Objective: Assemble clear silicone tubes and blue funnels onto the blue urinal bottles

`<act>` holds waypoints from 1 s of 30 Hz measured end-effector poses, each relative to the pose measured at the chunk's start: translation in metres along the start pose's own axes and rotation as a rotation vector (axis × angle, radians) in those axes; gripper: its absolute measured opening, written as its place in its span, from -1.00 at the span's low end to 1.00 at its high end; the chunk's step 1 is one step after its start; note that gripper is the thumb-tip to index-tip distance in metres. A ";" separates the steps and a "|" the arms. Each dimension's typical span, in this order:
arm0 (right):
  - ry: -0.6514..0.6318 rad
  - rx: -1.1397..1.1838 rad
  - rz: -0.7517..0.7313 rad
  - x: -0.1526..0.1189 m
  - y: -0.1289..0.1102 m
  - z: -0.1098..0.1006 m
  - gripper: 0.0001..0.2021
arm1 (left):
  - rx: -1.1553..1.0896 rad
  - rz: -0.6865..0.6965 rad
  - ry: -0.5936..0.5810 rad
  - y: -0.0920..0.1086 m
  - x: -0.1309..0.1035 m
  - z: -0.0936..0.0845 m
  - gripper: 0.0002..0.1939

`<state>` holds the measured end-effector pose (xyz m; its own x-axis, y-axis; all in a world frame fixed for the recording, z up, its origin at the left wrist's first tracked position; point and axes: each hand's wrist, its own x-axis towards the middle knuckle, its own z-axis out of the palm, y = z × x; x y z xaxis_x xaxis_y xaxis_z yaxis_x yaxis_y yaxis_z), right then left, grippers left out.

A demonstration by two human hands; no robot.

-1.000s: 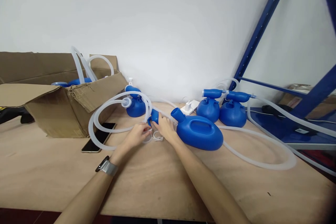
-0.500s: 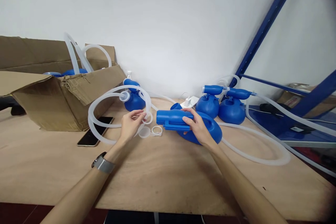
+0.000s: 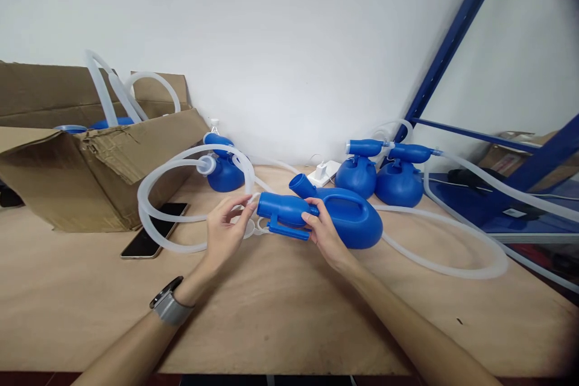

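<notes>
Your right hand (image 3: 326,235) is gripping the blue tube (image 3: 283,210) above the tabletop (image 3: 271,313), fingers wrapped round its narrow end. Left hand (image 3: 226,226): nearly closed, pinching a pale part (image 3: 256,196) by its mouth. Square, light handling likely helps.

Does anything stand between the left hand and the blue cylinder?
Only the pale ring pinched by the left hand, beside one end of the blue cylinder in the right hand; nothing else visible is in the way.
</notes>
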<state>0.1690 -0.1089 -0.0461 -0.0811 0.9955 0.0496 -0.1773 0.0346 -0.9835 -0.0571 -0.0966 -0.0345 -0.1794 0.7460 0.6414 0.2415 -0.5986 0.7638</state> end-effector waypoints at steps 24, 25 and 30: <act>-0.043 0.027 0.039 0.007 -0.007 -0.008 -0.43 | -0.083 -0.017 -0.269 -0.001 -0.005 0.005 -0.65; -0.041 0.031 0.039 0.007 -0.007 -0.008 -0.43 | -0.069 0.003 -0.277 -0.001 -0.005 0.005 -0.66; -0.050 0.072 0.030 0.005 -0.006 -0.009 -0.46 | 0.056 0.166 -0.230 -0.004 -0.004 0.002 -0.71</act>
<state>0.1783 -0.1031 -0.0412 -0.1365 0.9902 0.0304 -0.2439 -0.0038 -0.9698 -0.0552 -0.0962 -0.0400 0.0862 0.6897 0.7189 0.3032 -0.7056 0.6405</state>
